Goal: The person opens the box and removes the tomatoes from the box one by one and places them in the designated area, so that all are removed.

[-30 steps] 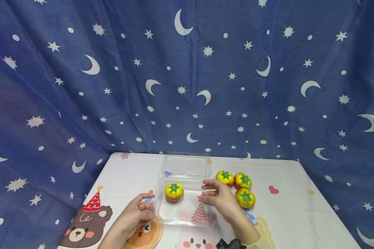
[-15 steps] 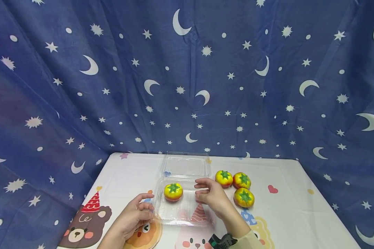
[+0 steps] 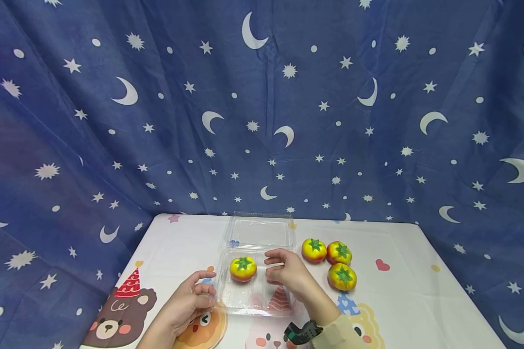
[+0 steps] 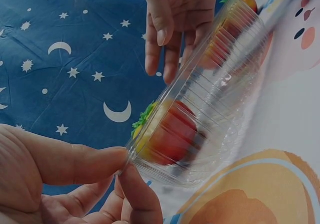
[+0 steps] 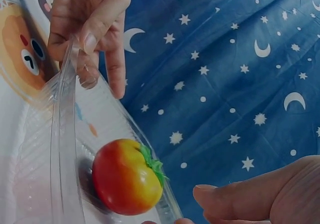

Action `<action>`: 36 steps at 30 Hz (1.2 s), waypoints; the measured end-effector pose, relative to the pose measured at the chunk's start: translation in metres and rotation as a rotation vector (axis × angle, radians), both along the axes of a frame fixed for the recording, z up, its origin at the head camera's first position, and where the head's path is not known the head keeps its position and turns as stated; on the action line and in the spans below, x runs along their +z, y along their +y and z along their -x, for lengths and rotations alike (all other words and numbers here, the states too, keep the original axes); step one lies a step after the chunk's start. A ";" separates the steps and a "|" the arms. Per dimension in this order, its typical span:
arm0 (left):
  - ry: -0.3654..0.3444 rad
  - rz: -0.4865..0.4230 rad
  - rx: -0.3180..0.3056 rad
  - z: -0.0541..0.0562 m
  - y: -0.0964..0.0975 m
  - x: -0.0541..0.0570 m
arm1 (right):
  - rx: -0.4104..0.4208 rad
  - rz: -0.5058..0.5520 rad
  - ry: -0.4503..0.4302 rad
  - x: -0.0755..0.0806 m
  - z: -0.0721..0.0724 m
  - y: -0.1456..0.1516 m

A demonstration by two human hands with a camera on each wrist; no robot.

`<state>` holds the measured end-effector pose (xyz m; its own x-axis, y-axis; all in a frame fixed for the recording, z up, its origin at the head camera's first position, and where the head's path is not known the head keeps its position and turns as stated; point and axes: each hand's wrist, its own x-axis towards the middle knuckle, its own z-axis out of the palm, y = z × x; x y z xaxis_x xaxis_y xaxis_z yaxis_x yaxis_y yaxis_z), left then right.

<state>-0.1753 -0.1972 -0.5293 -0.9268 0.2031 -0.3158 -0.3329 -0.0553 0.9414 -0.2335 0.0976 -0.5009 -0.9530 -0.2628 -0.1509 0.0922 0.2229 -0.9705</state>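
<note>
A clear plastic clamshell box (image 3: pixel 244 303) lies on the table with its lid (image 3: pixel 262 232) folded back. Inside its left part sits a red-and-yellow toy tomato (image 3: pixel 243 271) with green leaves on top. My left hand (image 3: pixel 189 300) pinches the box's left rim between thumb and fingers, as the left wrist view shows close up around the rim (image 4: pixel 131 151). Over the right half of the box hovers my right hand (image 3: pixel 290 274), its fingers loosely bent and pointing at the tomato. Nothing is in its grasp; in the right wrist view its thumb (image 5: pixel 235 199) stands apart from the tomato (image 5: pixel 127 176).
Three more toy tomatoes (image 3: pixel 342 277) stand grouped on the table to the right of the box. The white tablecloth (image 3: pixel 419 300) carries cartoon animal prints. Behind the table hangs a blue curtain (image 3: pixel 305 160) with moons and stars.
My right hand has moved left, from near the three tomatoes on the right to over the box's middle. My left hand has stayed at the box's left rim.
</note>
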 end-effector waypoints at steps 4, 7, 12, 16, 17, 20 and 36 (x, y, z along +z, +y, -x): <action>0.003 -0.002 -0.004 0.000 0.000 -0.001 | 0.008 -0.003 -0.007 -0.002 0.002 -0.004; 0.003 -0.003 -0.005 0.000 0.000 -0.001 | 0.013 0.003 -0.016 -0.002 0.004 -0.006; 0.001 0.003 -0.001 0.001 0.001 0.000 | 0.013 0.052 -0.032 -0.006 0.007 -0.011; 0.000 0.005 -0.003 0.001 0.001 0.000 | 0.007 0.065 -0.038 -0.008 0.008 -0.017; -0.002 0.007 -0.003 0.001 0.001 0.000 | 0.006 0.066 -0.041 -0.008 0.008 -0.018; -0.001 0.007 -0.003 0.001 0.000 0.000 | -0.009 0.055 -0.055 -0.010 0.010 -0.021; -0.005 0.012 0.007 0.002 0.001 0.000 | -0.024 -0.070 -0.046 -0.015 0.014 -0.035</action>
